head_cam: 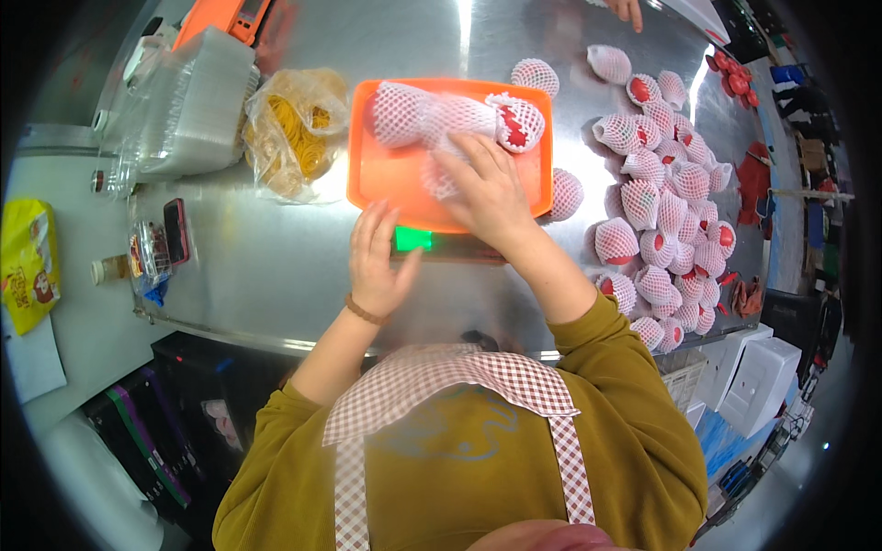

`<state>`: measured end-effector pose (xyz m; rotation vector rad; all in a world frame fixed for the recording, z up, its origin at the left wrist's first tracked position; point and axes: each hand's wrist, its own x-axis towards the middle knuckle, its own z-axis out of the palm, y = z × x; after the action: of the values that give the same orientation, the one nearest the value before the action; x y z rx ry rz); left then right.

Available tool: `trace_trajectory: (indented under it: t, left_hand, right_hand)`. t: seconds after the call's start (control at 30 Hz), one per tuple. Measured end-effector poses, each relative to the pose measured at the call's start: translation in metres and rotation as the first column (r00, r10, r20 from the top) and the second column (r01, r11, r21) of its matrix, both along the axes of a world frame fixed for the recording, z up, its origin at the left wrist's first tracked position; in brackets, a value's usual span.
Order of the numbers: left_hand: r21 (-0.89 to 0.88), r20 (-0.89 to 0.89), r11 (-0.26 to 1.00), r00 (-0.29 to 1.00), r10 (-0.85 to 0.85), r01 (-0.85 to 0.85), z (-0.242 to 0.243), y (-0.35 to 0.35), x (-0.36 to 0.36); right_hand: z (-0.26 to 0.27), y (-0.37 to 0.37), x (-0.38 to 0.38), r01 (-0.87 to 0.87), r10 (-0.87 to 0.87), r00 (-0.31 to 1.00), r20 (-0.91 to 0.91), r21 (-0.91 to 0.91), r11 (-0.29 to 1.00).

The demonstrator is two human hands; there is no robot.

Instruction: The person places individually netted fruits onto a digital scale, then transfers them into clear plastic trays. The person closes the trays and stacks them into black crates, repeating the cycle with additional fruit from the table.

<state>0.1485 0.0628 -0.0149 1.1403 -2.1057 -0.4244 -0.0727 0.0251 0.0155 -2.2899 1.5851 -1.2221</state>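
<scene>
An orange plastic tray (372, 182) rests on a scale with a lit green display (413, 239). Along the tray's far side lie red fruits or vegetables in white foam net sleeves, one at the left (400, 113) and one at the right (518, 124), with blurred netting between them. Over the tray, my right hand (482, 182) touches the blurred netting; whether its fingers grip it is hidden. My left hand (381, 258) is at the tray's near left edge, beside the display, fingers apart and holding nothing.
Many net-sleeved red pieces (658, 206) lie heaped on the metal table (275, 275) at right. At left are a bag of yellow rubber bands (296, 131), stacked clear plastic containers (200, 103) and a phone (176, 231). Another person's hand (627, 12) shows at the far edge.
</scene>
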Motion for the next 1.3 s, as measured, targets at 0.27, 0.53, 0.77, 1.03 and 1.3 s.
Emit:
trace_trajectory:
  t: [0.27, 0.53, 0.77, 1.03, 1.3]
  left_hand:
    - [0.021, 0.014, 0.999, 1.000, 0.024, -0.024, -0.006, 0.004, 0.018]
    - [0.029, 0.026, 0.999, 0.999, 0.022, -0.023, -0.009, -0.001, 0.018]
    - [0.024, 0.007, 0.999, 0.999, 0.045, -0.045, -0.010, -0.007, 0.007]
    - [0.023, 0.008, 1.000, 1.000, 0.020, -0.021, -0.008, -0.003, -0.001]
    - [0.049, -0.032, 0.998, 0.998, 0.044, -0.043, -0.003, 0.011, 0.013]
  right_hand:
    - [-0.038, -0.015, -0.178, 0.465, -0.446, 0.879, 0.169, -0.099, 0.880]
    - [-0.105, -0.036, -0.362, 0.818, -0.744, 0.569, -0.349, 0.332, 0.470]
    - [-0.110, -0.042, -0.384, 0.687, -0.646, 0.676, -0.354, 0.619, 0.381]
    - [-0.141, -0.040, -0.381, 0.671, -0.733, 0.655, -0.182, 0.586, 0.454]
    - [-0.061, 0.015, -0.248, 0.604, -0.586, 0.609, 0.534, 0.166, 0.779]
